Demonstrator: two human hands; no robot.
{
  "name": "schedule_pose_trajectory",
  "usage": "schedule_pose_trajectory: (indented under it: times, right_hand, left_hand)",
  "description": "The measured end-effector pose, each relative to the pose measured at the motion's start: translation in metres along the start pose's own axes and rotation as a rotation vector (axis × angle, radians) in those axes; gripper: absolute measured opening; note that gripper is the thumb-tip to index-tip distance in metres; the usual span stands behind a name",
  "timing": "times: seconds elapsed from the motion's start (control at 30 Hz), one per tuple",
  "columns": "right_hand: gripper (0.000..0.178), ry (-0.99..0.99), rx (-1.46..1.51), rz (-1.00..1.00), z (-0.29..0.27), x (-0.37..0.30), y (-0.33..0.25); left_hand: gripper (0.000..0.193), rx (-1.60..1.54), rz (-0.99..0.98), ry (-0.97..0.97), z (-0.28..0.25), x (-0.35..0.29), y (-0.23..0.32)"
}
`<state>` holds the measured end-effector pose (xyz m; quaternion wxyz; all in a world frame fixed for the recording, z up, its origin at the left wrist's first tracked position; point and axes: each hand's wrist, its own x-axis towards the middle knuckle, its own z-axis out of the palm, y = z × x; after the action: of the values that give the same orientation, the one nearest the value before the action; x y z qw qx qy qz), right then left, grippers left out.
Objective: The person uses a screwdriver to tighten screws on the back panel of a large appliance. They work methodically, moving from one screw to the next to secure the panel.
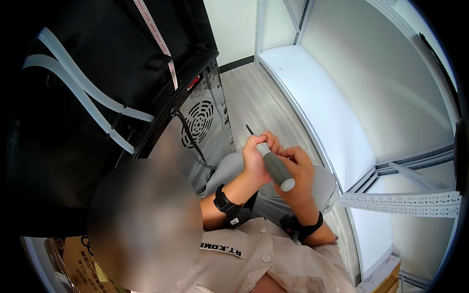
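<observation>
One screwdriver (275, 168): my left grip (257, 155) curls around it; my right grip (299, 177), I can't tell; slackness could drop it.

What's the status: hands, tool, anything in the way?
Left hand gripping screwdriver near its shaft; right hand at the handle. Screwdriver apart from vented panel. Black cord hangs across that panel.

Beige shirt (293, 251), pale round buttons (266, 258), dark chest lettering (222, 249), grey trousers (223, 175), black wrist straps (225, 204)
</observation>
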<state>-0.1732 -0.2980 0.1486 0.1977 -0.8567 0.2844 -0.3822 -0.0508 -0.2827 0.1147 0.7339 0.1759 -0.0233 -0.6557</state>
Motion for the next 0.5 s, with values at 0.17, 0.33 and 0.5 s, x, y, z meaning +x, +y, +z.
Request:
schedule_pose_trajectory:
  times: [0.17,0.33,0.5]
  right_hand:
    - [0.022,0.070,0.250,0.147,0.009,-0.002,0.003]
    - [0.027,-0.046,0.324,0.194,0.006,-0.001,0.009]
    - [0.044,-0.189,0.513,0.157,-0.008,-0.002,0.013]
  left_hand:
    - [0.023,0.079,0.075,0.049,-0.002,0.004,-0.005]
    - [0.024,0.060,-0.018,0.119,-0.010,0.005,-0.009]
    - [0.023,0.107,0.021,0.085,-0.016,0.007,-0.007]
